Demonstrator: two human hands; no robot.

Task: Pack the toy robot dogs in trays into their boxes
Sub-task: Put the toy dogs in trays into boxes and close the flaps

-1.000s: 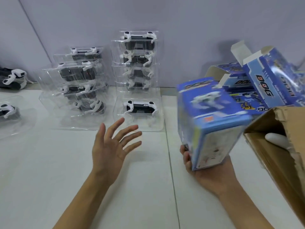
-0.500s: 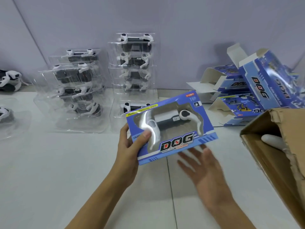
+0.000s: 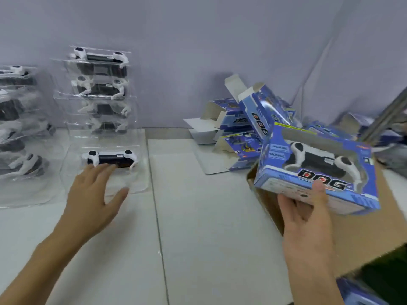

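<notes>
- on the white table, near its left side, a single clear tray is laid flat with a black and white toy robot dog inside it.
- the left hand is spread flat, its fingers straight over the near edge of that tray and its fingertips just at the dog; nothing is grasped by it, and whether the plastic is actually touched cannot be told.
- behind this tray, a stack of trays is stood against the grey wall, with a dog seen in each; 4 levels can be counted through the plastic.
- a 2nd stack of trays is cut off by the left edge of the view.
- at the right, a blue windowed box printed "dog" is held tilted by the right hand, with the thumb laid on its front face and the fingers curled underneath.
- a packed dog is visible through the window of this box.
- the box is held above the open brown carton at the table's right edge.
- further back, a pile of empty blue boxes with opened flaps is heaped near the wall.
</notes>
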